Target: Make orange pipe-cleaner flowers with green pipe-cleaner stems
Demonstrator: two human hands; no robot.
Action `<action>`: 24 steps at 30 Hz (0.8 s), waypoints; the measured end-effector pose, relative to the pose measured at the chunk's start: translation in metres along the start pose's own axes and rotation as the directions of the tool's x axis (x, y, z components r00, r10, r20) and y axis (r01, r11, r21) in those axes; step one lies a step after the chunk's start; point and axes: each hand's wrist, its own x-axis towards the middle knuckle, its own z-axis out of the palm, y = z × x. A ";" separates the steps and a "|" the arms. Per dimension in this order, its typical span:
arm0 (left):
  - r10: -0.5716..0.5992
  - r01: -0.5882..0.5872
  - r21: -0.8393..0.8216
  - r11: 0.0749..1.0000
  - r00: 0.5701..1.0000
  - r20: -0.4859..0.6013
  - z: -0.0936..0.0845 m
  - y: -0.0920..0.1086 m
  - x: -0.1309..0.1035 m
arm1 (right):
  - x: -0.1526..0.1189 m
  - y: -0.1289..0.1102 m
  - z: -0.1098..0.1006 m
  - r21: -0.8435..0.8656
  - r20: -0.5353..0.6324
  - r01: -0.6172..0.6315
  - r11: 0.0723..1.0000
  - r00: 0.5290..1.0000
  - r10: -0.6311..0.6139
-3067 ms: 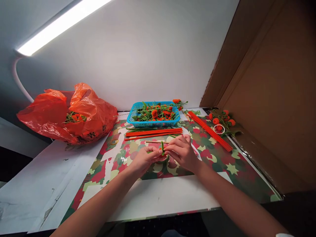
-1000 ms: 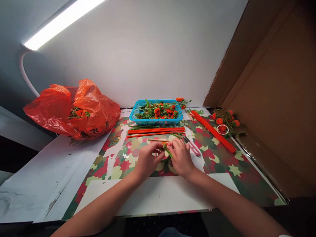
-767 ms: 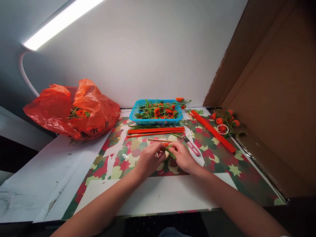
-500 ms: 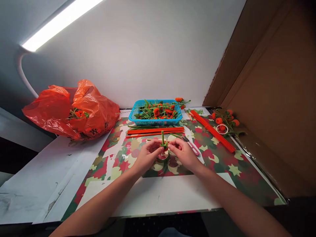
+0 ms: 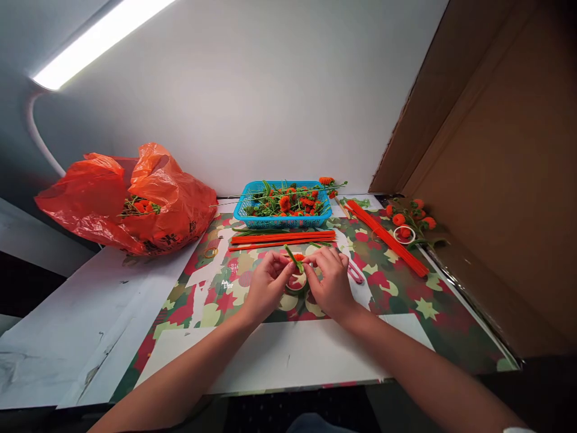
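Between my two hands is a small orange flower [image 5: 298, 257] with a green stem [image 5: 291, 253] that tilts up to the left. My left hand [image 5: 269, 284] pinches it from the left with thumb and fingers. From the right, my right hand [image 5: 330, 282] pinches the green part at its base, fingers bent over it. A roll of tape [image 5: 296, 291] lies on the patterned mat just below the fingertips. Pink-handled scissors [image 5: 356, 273] lie beside my right hand, partly hidden by it.
Behind the hands, orange strips [image 5: 283, 239] lie before a blue basket [image 5: 283, 222] of flowers. A red plastic bag [image 5: 180, 198] stands left. At right are an orange bundle [image 5: 387, 239], several flowers [image 5: 399, 219] and a cardboard wall [image 5: 496, 180].
The flower has turned over: its stem leans left instead of standing upright, and the orange head shows behind it. My right hand has shifted left, its fingers now over the flower.
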 end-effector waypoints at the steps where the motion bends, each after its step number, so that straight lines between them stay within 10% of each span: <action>1: -0.010 0.010 0.000 1.000 1.000 0.000 0.001 0.000 0.000 | -0.001 0.000 0.001 -0.003 -0.017 -0.002 1.000 1.000 0.002; 12: -0.197 0.218 -0.174 0.960 0.972 0.131 -0.006 -0.009 0.007 | -0.001 0.004 0.002 -0.001 0.009 0.034 0.999 0.999 -0.034; 18: 0.158 -0.166 0.174 0.971 0.985 0.063 -0.004 -0.011 0.002 | 0.001 0.003 0.003 0.254 0.042 -0.161 0.954 0.987 0.155; 24: 0.497 -0.504 0.519 0.691 0.852 0.166 0.000 -0.010 -0.003 | 0.001 0.006 0.010 0.502 0.196 -0.402 0.765 0.915 0.352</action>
